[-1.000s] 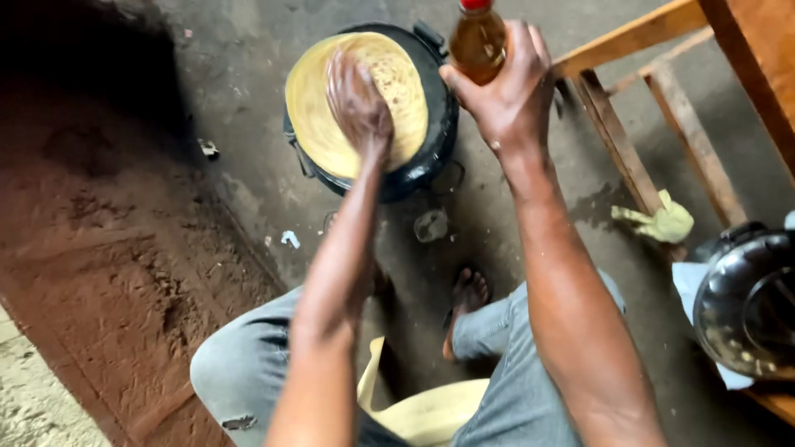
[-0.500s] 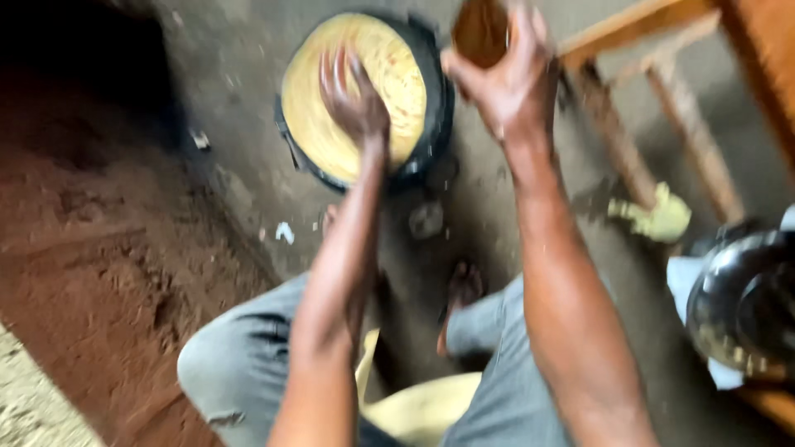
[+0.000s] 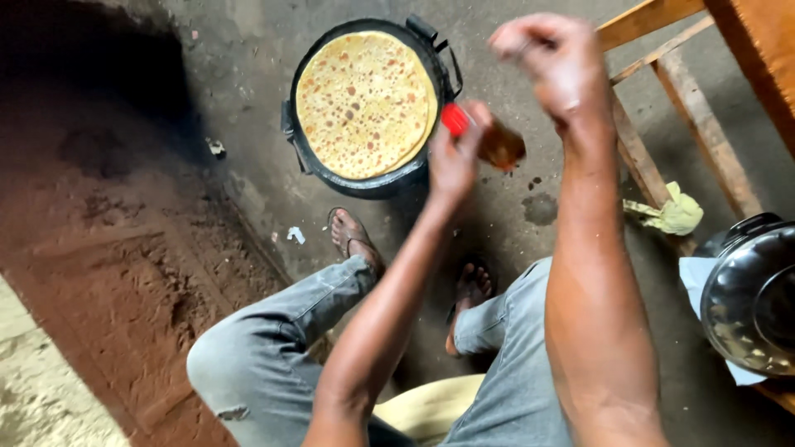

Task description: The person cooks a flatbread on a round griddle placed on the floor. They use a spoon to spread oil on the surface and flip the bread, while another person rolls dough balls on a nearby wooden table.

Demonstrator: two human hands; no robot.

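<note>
1. One round black pan [image 3: 370, 186] sat on the dark floor [image 3: 232, 66], ahead of the person's sandalled feet. It was the largest item near the hands, and it carried side handles at its left and upper right rim.
2. A flatbread [image 3: 364, 103] filled the pan almost to the rim. It was pale yellow with scattered brown spots, and it lay flat.
3. A wooden frame [image 3: 662, 74] stood to the right of the pan. A steel pot [image 3: 754, 298] rested at the far right edge, and a crumpled yellow-green cloth [image 3: 675, 211] lay beside the frame's leg.
4. The right hand [image 3: 555, 62] was raised above the floor, right of the pan. Its fingers were curled together; motion blur hid whether it gripped anything.
5. The left hand [image 3: 454, 157] hovered at the pan's lower right rim, below and left of the right hand. Its fingers were closed around the neck of a small bottle [image 3: 501, 145].
6. The bottle lay tilted on its side in that grip, between the two hands. Its body pointed right, away from the pan, and it was clear of the flatbread.
7. The bottle held brown-amber liquid and looked blurred.
8. Its red cap [image 3: 454, 118] pointed toward the pan, just above the left hand's fingers.
</note>
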